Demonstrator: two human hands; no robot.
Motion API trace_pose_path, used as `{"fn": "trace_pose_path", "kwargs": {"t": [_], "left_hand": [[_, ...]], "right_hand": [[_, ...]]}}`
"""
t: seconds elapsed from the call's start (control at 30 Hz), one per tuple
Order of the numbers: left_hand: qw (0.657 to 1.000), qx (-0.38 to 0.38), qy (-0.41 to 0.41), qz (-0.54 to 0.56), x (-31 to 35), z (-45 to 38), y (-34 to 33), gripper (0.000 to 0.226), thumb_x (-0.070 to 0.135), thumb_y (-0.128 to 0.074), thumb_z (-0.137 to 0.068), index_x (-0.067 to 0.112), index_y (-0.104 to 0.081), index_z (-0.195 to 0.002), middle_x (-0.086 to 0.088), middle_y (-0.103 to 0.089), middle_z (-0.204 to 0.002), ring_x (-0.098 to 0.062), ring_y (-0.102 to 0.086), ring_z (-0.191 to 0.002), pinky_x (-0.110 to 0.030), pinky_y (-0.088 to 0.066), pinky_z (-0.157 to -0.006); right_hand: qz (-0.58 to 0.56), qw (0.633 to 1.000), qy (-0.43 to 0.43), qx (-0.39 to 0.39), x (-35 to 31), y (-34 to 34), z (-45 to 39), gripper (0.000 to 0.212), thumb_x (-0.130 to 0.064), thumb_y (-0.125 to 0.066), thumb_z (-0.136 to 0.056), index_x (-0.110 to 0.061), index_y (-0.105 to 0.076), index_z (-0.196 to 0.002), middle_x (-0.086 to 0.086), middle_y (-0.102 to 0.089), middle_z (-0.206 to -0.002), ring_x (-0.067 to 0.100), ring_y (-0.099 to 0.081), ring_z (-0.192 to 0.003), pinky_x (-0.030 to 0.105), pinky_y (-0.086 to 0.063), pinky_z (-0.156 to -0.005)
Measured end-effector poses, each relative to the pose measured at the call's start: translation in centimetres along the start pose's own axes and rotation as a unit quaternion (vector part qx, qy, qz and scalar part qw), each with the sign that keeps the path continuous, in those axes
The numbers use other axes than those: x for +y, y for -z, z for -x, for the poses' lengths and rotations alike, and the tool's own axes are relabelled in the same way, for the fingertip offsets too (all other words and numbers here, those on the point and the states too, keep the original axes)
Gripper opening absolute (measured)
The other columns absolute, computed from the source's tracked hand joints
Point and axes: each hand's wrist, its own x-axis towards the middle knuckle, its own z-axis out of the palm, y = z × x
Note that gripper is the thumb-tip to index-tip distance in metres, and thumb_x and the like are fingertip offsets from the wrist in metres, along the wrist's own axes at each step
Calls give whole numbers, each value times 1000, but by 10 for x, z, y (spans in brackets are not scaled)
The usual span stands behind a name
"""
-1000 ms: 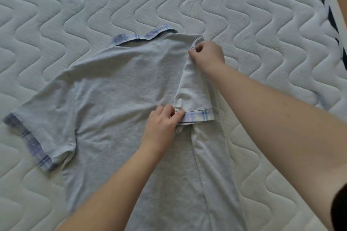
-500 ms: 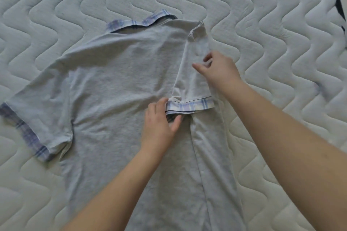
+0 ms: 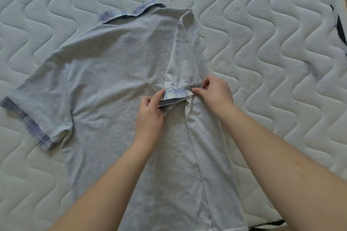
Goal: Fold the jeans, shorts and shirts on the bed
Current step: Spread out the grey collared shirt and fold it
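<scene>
A light grey polo shirt (image 3: pixel 116 73) with a blue plaid collar (image 3: pixel 129 13) lies back-up on the quilted mattress. Its right side and right sleeve (image 3: pixel 185 56) are folded inward over the back. The left sleeve (image 3: pixel 39 110) with its plaid cuff lies spread out flat. My left hand (image 3: pixel 150 112) pinches the left end of the folded sleeve's plaid cuff (image 3: pixel 177 94). My right hand (image 3: pixel 216 93) pinches the right end of the same cuff. The cuff is lifted slightly off the shirt between them.
The white mattress (image 3: pixel 262 43) with a wavy quilted pattern surrounds the shirt. Its right edge with dark trim (image 3: pixel 338 22) runs along the far right, and the near edge shows at the lower right.
My right hand came down from the shoulder fold to the right end of the sleeve cuff and gripped it. My left hand closed on the cuff's left end and raised it a little.
</scene>
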Motion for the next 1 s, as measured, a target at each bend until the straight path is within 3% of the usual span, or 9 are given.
{"fn": "trace_pose_path", "kwargs": {"t": [0.2,0.3,0.37,0.47,0.53,0.67,0.73,0.83,1.0], "left_hand": [[963,-100,-67,-241,-1,-4,4,67,13,-45,-93,38,-25,-152,-10,-47,-100,-31,-52,-74,-39,-42,-63],[951,-80,-15,-299,8,-10,7,50,25,-43,-95,30,-43,-145,-13,-65,-104,-37,-61,-89,-38,-41,-69],[951,-16,-49,-305,17,-8,9,34,23,-44,-93,18,-62,-122,-13,-67,-98,-36,-61,-88,-39,-41,-70],[980,37,-74,-182,29,4,3,16,19,-49,-93,9,-62,-93,-12,-64,-82,-33,-58,-75,-38,-37,-62],[995,-9,20,-101,35,14,-9,20,28,-52,-94,11,-63,-93,-7,-67,-82,-29,-61,-78,-35,-43,-64],[976,-133,174,-12,32,34,-34,37,42,-68,-86,12,-63,-108,-1,-70,-95,-22,-66,-94,-37,-52,-87],[966,-161,200,11,29,45,-44,25,37,-74,-83,17,-64,-93,-1,-71,-90,-22,-67,-91,-36,-54,-83],[972,-131,192,-1,31,61,-50,18,30,-66,-86,26,-52,-76,7,-62,-77,-21,-63,-83,-30,-46,-66],[934,-143,269,187,30,96,-58,25,29,-71,-86,18,-54,-100,-9,-71,-93,-26,-71,-85,-46,-59,-79]], "right_hand": [[-13,1000,17,-12,1,-1,-2,34,-39,-80,-76,-17,-54,-82,-4,-56,-76,20,-54,-78,30,-33,-65],[-12,999,22,-21,0,0,-1,35,-38,-79,-78,-17,-51,-83,-5,-52,-75,19,-51,-78,30,-32,-66],[-7,999,23,-28,-2,1,2,35,-38,-77,-79,-17,-50,-86,-3,-53,-80,20,-51,-80,31,-34,-67],[5,999,28,-47,0,6,8,30,-33,-76,-80,-18,-52,-91,1,-59,-88,23,-57,-86,32,-43,-74],[15,999,26,-39,9,12,17,28,-30,-75,-80,-19,-58,-98,5,-64,-95,25,-61,-93,35,-49,-81],[34,998,-30,-37,47,19,58,46,-37,-78,-78,-13,-56,-111,11,-63,-110,29,-60,-102,37,-47,-86],[46,994,-55,-80,68,16,80,40,-40,-78,-78,-13,-59,-102,10,-66,-104,28,-62,-98,35,-47,-81],[60,984,-87,-140,94,11,107,34,-44,-74,-81,-20,-55,-66,5,-65,-81,24,-60,-81,29,-38,-66],[20,983,-99,-150,124,8,138,26,-42,-77,-78,-21,-62,-72,5,-69,-83,23,-64,-82,32,-48,-74]]}}
